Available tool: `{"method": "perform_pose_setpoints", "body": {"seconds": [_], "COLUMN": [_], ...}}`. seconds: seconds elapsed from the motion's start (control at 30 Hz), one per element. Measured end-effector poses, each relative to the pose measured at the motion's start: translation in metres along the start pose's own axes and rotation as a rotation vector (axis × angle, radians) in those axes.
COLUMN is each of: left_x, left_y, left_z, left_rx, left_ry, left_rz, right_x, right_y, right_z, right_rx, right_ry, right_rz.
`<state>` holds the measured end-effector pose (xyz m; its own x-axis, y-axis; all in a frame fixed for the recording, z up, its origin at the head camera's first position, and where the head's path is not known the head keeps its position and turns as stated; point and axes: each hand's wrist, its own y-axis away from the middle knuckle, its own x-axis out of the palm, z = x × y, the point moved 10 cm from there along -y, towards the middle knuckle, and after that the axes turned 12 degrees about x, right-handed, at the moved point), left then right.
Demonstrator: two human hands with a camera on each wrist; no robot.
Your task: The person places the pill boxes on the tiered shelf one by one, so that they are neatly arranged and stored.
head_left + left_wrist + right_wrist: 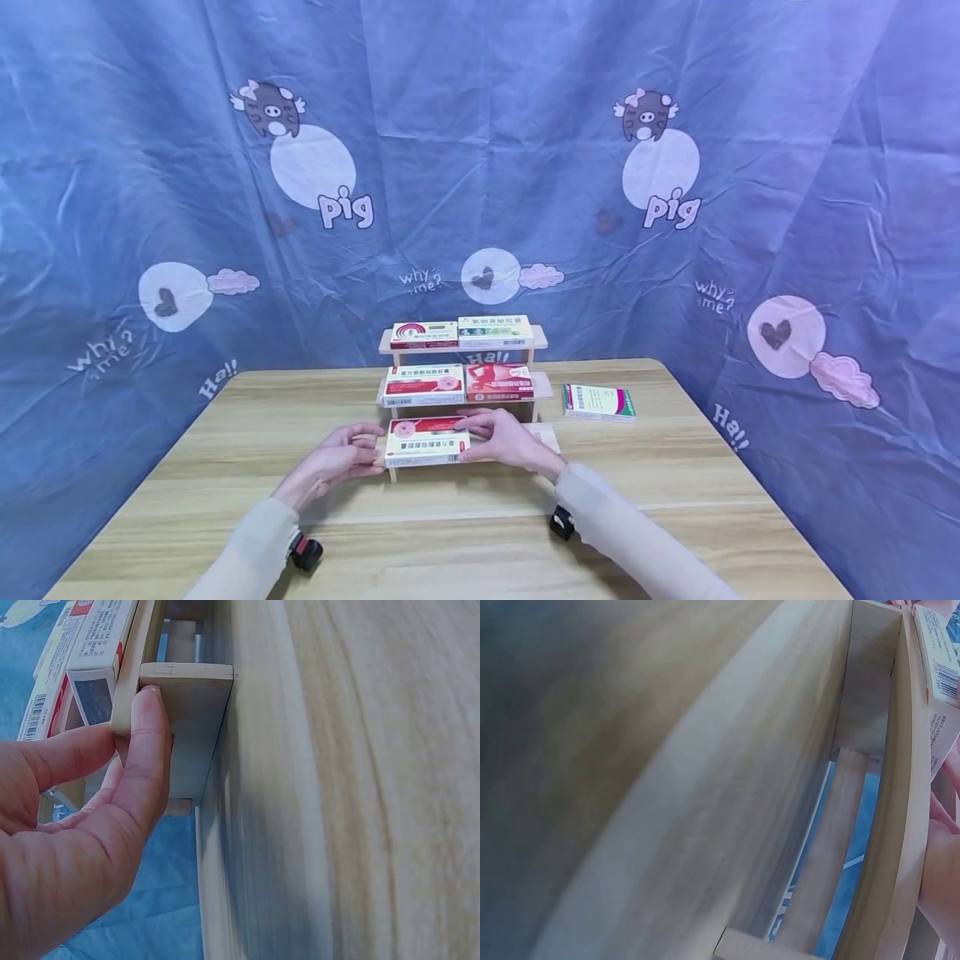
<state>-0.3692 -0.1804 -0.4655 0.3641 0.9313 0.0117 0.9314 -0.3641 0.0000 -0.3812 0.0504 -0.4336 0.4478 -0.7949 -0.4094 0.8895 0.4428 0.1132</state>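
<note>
A white-and-red medicine box (423, 450) lies on the lowest tier of a three-tier wooden display shelf (550, 435). My right hand (504, 440) grips this box at its right end, thumb at the front and fingers over the top. In the right wrist view only part of the right hand (941, 862) shows, behind the shelf board (907, 750). At the tier's left end, my left hand (337, 457) pinches the board, as the left wrist view shows with the thumb and a finger of the left hand (90, 817) on the wood.
The middle tier bears another white-and-red box (424, 384) and a red box (499, 382). On the top tier are a dark-red-and-white box (424, 335) and a green-and-white box (495, 332). A green-edged box (598, 402) lies on the table (660, 492) right of the shelf.
</note>
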Motion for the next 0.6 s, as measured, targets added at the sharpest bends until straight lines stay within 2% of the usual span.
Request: {"method": "perform_pose_setpoints", "body": {"seconds": [0.27,0.6], "left_x": [-0.0008,0.0011], "left_y": [-0.0011,0.0003], "left_z": [0.0002,-0.0022], "left_rx": [0.003,-0.006], "left_ry": [0.001,0.015], "left_rz": [-0.006,-0.001], "right_x": [-0.0004,-0.0044], "right_y": [-0.0017,0.0040], "right_z": [0.0014,0.0002], "right_rx": [-0.005,0.004], "right_ry": [0.030,0.009], "right_rz": [-0.023,-0.014]}}
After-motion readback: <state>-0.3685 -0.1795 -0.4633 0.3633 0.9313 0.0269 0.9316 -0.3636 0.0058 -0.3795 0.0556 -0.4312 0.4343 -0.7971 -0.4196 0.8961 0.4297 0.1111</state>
